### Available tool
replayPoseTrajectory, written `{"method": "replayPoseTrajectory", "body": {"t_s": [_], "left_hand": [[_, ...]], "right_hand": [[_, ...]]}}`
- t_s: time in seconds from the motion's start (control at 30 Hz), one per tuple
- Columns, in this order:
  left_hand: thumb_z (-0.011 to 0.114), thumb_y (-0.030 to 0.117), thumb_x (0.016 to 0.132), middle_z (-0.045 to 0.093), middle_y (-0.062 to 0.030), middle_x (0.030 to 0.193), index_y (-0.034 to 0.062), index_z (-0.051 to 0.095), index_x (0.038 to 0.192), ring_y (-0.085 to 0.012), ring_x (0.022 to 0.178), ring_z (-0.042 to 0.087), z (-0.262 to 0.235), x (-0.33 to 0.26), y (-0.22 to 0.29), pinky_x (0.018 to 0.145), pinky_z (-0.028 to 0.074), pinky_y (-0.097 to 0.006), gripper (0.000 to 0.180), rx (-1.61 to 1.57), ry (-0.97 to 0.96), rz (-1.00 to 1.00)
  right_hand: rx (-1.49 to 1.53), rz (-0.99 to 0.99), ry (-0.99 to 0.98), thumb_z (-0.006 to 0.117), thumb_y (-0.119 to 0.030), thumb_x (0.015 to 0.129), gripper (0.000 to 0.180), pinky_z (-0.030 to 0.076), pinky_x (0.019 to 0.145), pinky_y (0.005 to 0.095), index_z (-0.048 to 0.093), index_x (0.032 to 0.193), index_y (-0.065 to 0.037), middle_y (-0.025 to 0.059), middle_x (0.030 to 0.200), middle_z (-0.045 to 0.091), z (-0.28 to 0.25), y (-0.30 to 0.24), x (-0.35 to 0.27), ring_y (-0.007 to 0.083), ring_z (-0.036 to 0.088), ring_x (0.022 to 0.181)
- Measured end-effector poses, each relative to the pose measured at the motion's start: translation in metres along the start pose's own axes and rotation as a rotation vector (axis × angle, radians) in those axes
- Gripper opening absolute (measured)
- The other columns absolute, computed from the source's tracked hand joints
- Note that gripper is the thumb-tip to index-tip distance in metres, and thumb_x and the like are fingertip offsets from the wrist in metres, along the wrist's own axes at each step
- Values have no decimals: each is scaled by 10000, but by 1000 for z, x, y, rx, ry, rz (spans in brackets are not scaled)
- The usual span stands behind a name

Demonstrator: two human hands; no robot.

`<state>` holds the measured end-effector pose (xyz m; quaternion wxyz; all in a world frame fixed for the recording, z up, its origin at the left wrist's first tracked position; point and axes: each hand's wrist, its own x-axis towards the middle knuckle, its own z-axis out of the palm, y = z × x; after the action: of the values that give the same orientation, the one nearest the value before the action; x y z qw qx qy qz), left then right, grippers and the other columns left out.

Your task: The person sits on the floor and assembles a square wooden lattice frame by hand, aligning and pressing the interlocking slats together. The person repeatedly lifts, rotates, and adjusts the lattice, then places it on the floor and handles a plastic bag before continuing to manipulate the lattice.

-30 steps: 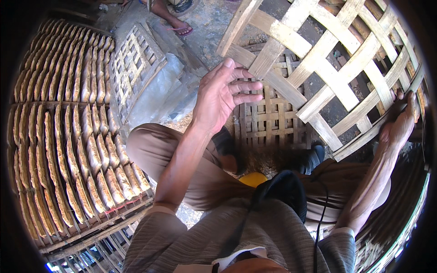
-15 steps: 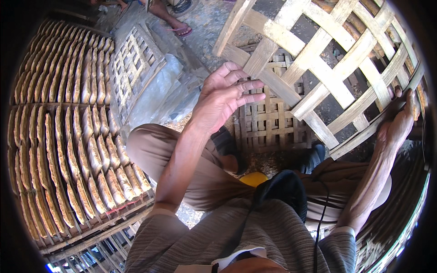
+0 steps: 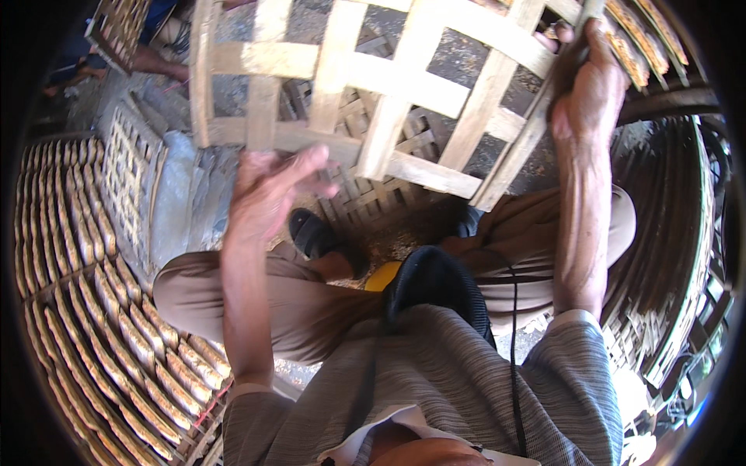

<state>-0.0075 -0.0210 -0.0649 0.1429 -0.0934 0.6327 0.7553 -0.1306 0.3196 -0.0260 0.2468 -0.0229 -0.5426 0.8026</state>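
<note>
Right hand (image 3: 592,97) clamps the end bar (image 3: 510,161) of a woven rack (image 3: 373,71), fingertips just visible past the bar. Left hand (image 3: 268,194), blurred, has its fingers spread just beside the rack's near edge; contact cannot be told. Rack is tilted, raised ahead of the knees. Judgement: a one-sided hold likely lets the left end sag, so bringing the left palm firmly under the near slat should level it. Slat ends jut past the weave; better to grip the bar than those tips.

Edges: below the rack, a second lattice panel (image 3: 365,200) sits between the shoes (image 3: 313,233). At left, a leaning panel (image 3: 128,175) stands next to grey plastic sheeting (image 3: 172,175) and rows of rough-edged slabs (image 3: 89,349). Upper right, more slabs (image 3: 637,43) stand near the right hand, so swinging that way risks a knock. Most room seems to lie forward, though another person's leg (image 3: 159,62) occupies the far left.
</note>
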Motion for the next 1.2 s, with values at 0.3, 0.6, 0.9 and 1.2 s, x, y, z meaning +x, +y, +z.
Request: {"method": "replayPoseTrajectory", "body": {"t_s": [0.3,0.6,0.9,1.2], "left_hand": [[490,437,1043,650,-184,1301,-39,532,1401,-270,1193,644,-65,16,13,875,595,-450,597,-296,483,173],[556,509,1051,620,-15,664,88,665,985,-106,572,607,-37,-1,33,516,512,-250,440,103,520,154],[622,459,1033,563,13,618,116,632,886,-34,464,495,-40,-4,23,379,427,-193,373,-73,638,304],[577,429,1063,562,12,618,109,619,840,-52,466,504,-43,-11,26,389,443,-215,392,14,617,346]], "right_hand": [[19,231,-23,502,-285,1094,273,554,572,279,595,1092,-28,64,803,647,-4,-11,4,119,607,656],[-89,361,-313,432,-313,1119,387,593,587,310,634,1044,8,100,839,688,25,-19,-23,181,689,623],[72,381,-461,614,-111,1018,328,653,813,394,561,1300,49,158,1181,675,36,-24,-26,211,704,1021],[283,533,-337,653,-140,1011,308,687,785,399,613,1261,35,134,1116,696,29,-17,-23,184,702,1031]]}}
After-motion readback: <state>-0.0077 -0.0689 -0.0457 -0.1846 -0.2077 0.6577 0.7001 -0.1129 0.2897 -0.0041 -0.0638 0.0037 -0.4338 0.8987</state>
